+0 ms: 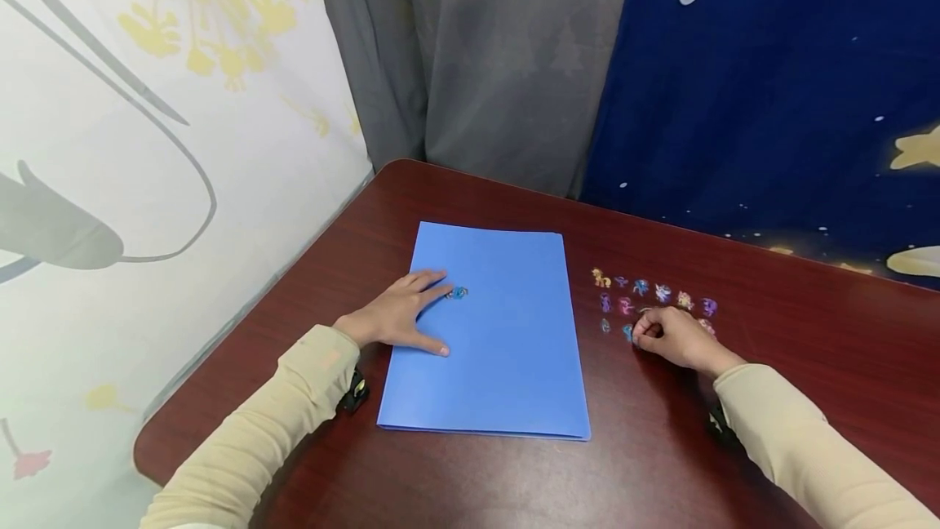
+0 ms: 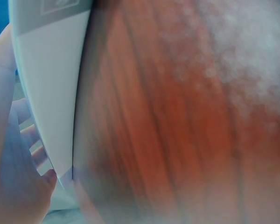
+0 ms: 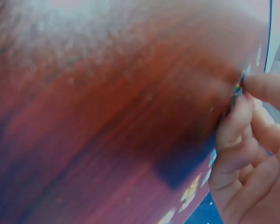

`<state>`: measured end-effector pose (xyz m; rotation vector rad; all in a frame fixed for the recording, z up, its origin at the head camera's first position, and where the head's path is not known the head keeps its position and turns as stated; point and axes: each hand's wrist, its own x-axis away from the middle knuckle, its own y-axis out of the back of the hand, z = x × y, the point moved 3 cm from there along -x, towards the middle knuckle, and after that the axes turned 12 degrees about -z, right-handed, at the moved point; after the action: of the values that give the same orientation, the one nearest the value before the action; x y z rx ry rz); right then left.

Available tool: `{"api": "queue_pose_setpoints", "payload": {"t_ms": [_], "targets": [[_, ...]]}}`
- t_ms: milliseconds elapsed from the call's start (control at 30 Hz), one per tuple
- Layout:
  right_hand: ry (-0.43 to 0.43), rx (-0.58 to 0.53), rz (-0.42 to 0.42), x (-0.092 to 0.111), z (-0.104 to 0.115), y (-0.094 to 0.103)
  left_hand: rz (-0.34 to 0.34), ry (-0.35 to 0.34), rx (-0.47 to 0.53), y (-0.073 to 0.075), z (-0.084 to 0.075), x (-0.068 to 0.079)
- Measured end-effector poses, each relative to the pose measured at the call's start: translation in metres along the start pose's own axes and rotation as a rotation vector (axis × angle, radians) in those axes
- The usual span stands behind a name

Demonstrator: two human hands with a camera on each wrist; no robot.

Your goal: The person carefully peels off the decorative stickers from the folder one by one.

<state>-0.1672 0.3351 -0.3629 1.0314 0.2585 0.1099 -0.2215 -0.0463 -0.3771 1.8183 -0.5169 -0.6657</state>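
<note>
A blue folder (image 1: 499, 366) lies closed on the table. My left hand (image 1: 400, 308) rests on its left side with the fingers spread, one fingertip beside a small blue pony cutout (image 1: 458, 293) on the cover. To the folder's right, several small colourful pony cutouts (image 1: 641, 287) lie in rows. Over the nearest row, my right hand (image 1: 679, 339) pinches a small blue cutout (image 1: 628, 333) between thumb and finger. In the right wrist view that piece (image 3: 238, 87) shows edge-on between the fingertips. Some cutouts are partly hidden behind the right hand.
The dark red wooden table (image 1: 477, 480) has a rounded far left corner. A white patterned wall covering (image 1: 242, 145) stands along its left edge. Behind it hang a grey curtain (image 1: 507, 64) and a dark blue starry cloth (image 1: 771, 88).
</note>
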Motion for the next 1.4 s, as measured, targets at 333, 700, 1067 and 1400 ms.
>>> {"api": "queue_pose_setpoints", "payload": {"t_ms": [333,700,1067,1400], "targets": [[0.095,-0.084,-0.043,-0.028,0.03,-0.01,-0.002,0.007,-0.004,0.002,-0.002,0.001],[0.136,-0.247,-0.074,-0.084,0.113,-0.063,0.014,0.007,0.005,-0.006,-0.014,-0.011],[0.052,-0.251,0.053,-0.109,0.127,-0.099,0.022,0.019,-0.006,-0.008,-0.019,-0.017],[0.07,-0.231,0.009,-0.117,0.126,-0.103,0.036,0.039,-0.017,-0.005,-0.017,-0.026]]}}
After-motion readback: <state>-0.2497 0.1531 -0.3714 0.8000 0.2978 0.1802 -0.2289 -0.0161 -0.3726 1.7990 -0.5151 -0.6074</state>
